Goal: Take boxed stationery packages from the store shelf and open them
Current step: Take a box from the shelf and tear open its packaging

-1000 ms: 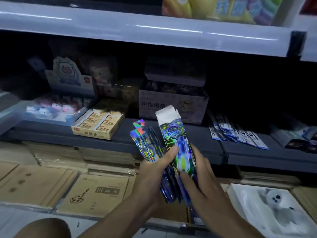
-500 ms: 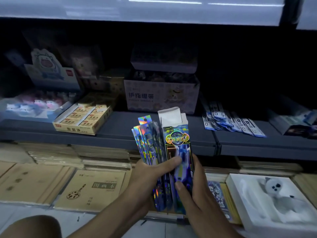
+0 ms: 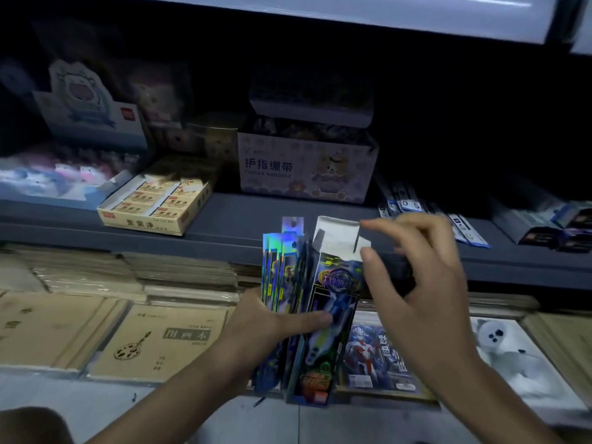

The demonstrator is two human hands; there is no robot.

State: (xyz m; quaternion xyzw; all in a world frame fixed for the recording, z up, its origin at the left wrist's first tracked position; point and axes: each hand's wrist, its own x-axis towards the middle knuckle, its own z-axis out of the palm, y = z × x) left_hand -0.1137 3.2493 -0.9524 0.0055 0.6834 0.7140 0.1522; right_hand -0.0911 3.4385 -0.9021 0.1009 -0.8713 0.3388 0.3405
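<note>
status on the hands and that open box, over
Left hand grips pack bundle and open box, thumb across the box. Right hand at its raised top flap, pinch unclear. Nothing in the way.

Front box: tall, narrow, printed in glossy blue, held upright, its white top flap standing open. Just to its left I see a bundle of similar packages, holographic edges outward, hang-tabs up. My left hand grips them all together, thumb across the box front.

Head view, seemingly close, onto shelf
</note>
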